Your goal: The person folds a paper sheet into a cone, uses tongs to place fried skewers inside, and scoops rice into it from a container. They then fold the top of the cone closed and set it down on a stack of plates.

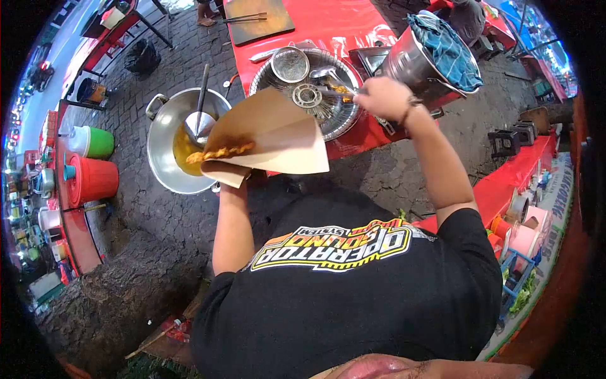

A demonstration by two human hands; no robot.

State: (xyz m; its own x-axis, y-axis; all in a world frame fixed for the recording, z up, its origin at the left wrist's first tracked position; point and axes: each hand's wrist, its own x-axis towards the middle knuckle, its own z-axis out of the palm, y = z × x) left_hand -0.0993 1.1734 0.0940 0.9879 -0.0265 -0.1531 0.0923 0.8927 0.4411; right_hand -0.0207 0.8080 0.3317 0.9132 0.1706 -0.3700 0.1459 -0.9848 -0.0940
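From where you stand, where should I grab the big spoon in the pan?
I'd take the big spoon near the top of its handle, coming from above. The handle leans up past the far rim of the pan, while the scoop sits low, by the yellow oil.

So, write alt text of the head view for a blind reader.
A person's left hand, mostly hidden, holds brown paper with fried food near a wide pan. The right hand holds a metal utensil over a round tray on a red table.

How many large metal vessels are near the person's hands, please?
3: the wok at left, the round basin on the red table, and the pot holding blue cloth at right.
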